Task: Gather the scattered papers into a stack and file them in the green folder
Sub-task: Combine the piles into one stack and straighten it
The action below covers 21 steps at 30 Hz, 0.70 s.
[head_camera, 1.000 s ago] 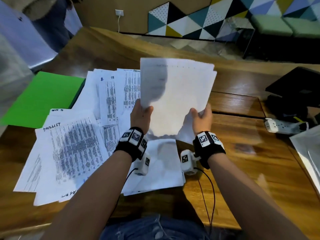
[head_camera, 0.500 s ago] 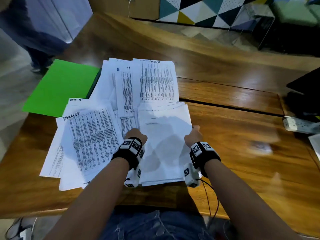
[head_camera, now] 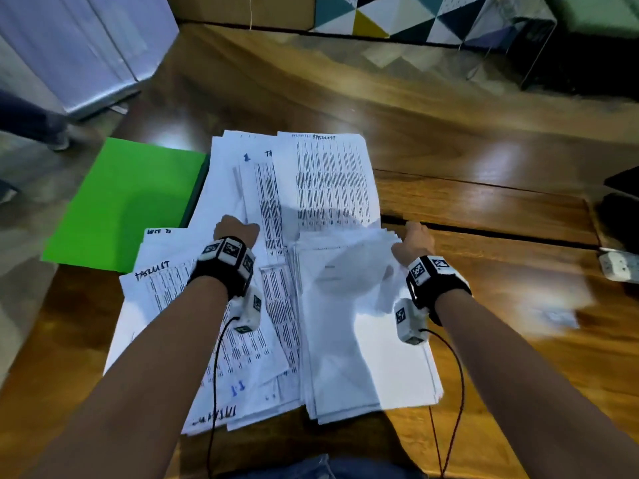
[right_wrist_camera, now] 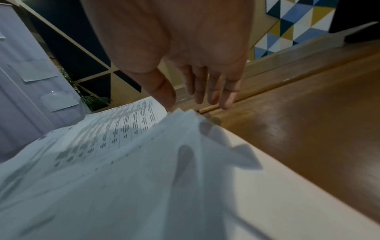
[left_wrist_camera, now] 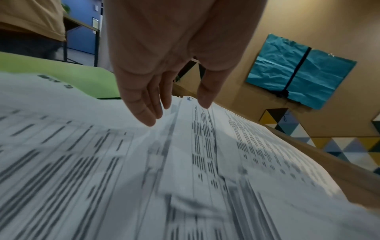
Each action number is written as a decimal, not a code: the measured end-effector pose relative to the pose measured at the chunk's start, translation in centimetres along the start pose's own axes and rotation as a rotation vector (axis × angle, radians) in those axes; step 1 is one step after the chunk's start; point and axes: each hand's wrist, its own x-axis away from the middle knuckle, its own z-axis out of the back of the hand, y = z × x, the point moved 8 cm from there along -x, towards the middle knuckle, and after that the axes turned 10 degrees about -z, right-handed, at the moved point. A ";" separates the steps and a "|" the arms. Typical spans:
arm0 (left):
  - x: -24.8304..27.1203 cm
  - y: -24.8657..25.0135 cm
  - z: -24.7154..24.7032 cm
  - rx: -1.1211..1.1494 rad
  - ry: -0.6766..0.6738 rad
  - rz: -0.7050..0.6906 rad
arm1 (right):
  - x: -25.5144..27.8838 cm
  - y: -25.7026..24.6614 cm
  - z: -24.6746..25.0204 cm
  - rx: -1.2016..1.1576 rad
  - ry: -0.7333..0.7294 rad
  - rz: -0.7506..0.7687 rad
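Several papers (head_camera: pixel 321 188) still lie fanned across the wooden table (head_camera: pixel 484 209), with a partly squared stack (head_camera: pixel 363 357) at their right and the green folder (head_camera: pixel 124 202) shut, flat at the left, its edge under the spread sheets. The stack's far corners are splayed, so a careless pull could likely slide the top sheets apart or crease them; sheets nearest the table's front edge could slip off.

Left hand (left_wrist_camera: pixel 164 68) hangs over the printed sheets with fingers straight and loosely apart, gripping nothing; whether the tips touch paper I cannot tell. Right hand (right_wrist_camera: pixel 185 61) is likewise spread, thumb at the stack's far corner, fingers reaching toward bare wood, nothing held.
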 end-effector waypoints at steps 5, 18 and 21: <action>-4.7 0.7 0.2 0.205 -0.050 0.076 | -4.9 -6.4 -0.5 -0.082 -0.067 0.059; -7.7 1.0 -3.0 0.355 -0.124 0.095 | -9.1 -12.0 0.6 -0.503 0.140 0.140; -7.7 1.2 -3.1 0.317 -0.091 0.060 | -9.2 -12.6 4.9 -0.651 0.310 0.262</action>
